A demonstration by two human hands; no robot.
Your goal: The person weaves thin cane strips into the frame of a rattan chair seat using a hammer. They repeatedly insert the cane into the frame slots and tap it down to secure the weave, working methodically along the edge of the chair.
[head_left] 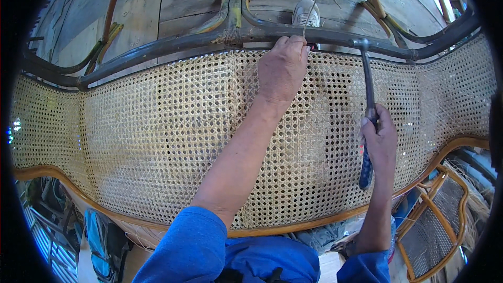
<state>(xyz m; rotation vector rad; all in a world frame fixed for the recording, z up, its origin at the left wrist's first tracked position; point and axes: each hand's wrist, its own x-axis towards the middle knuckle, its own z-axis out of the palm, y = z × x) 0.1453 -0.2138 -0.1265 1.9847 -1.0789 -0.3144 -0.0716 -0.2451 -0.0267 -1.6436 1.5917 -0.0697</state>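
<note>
A wide woven cane panel (pixel 199 110) stretches across in front of me, set in a curved rattan frame with a dark far rail (pixel 173 50). My left hand (pixel 283 68) is closed at that rail, thumb and fingers pinched on a thin cane strip (pixel 310 17) that sticks up past the knuckles. The strip's lower end is hidden by the fingers. To the right, my right hand (pixel 382 135) grips the dark handle of a hammer (pixel 370 89). The hammer's metal head lies over the far rail, apart from the left hand.
Rattan legs and braces (pixel 233 13) rise beyond the rail. A shoe (pixel 306 13) rests on the wooden floor (pixel 194 8) among scattered slivers. A smaller rattan piece with a dark woven panel (pixel 427 236) stands at lower right, and a blue bag (pixel 99 241) at lower left.
</note>
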